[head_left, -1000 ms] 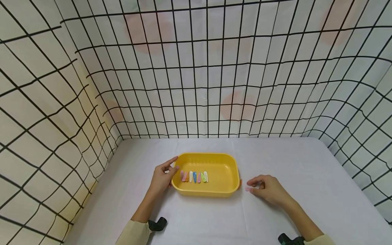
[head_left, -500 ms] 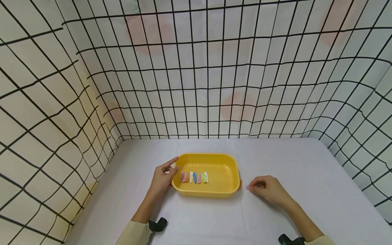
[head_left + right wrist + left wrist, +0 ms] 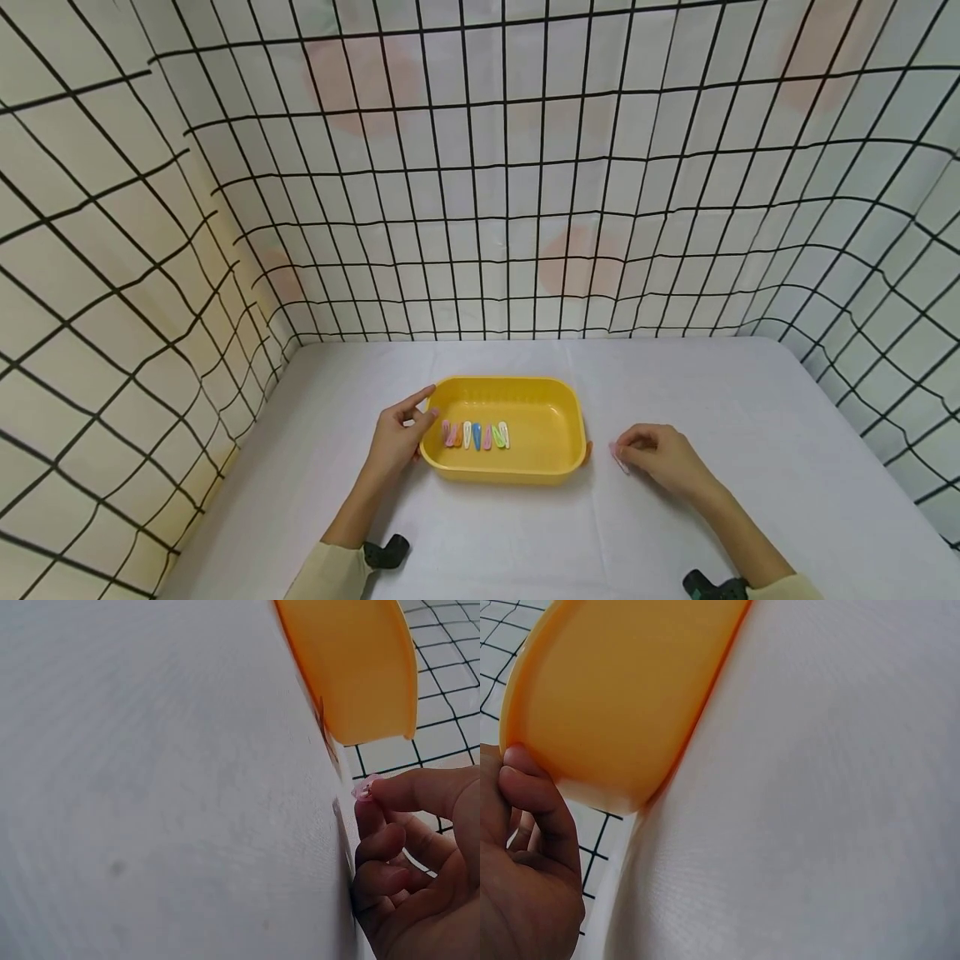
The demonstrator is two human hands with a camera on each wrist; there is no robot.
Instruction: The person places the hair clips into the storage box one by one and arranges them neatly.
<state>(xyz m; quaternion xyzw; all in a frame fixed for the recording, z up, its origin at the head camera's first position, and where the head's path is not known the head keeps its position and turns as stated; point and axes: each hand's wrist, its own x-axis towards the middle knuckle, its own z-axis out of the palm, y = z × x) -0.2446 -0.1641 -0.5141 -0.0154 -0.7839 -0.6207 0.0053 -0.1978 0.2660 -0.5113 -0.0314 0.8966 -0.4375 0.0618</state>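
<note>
A yellow plastic tray (image 3: 525,477) stands on the white-covered table, with a row of coloured hair clips (image 3: 477,436) lying side by side in its left half. My left hand (image 3: 399,433) grips the tray's left end, thumb over the rim and index finger along the corner; the left wrist view has the fingers (image 3: 536,791) at the rim. To the right of the tray, my right hand (image 3: 663,458) pinches a pink hair clip (image 3: 615,451) between thumb and index finger. A thin part of that clip sticks out toward the front. Its other end is covered by the fingertips.
A small orange thing (image 3: 588,451) shows beside the tray's right end, partly hidden by it. White cloth (image 3: 510,533) covers the table. Black wire grid panels (image 3: 487,217) rise at the back and both sides. Each wrist wears a black camera (image 3: 387,551).
My right hand has shifted slightly right, away from the tray. The pink clip has turned in its fingers, and a thin part now points toward the front. My left hand and the tray stay put.
</note>
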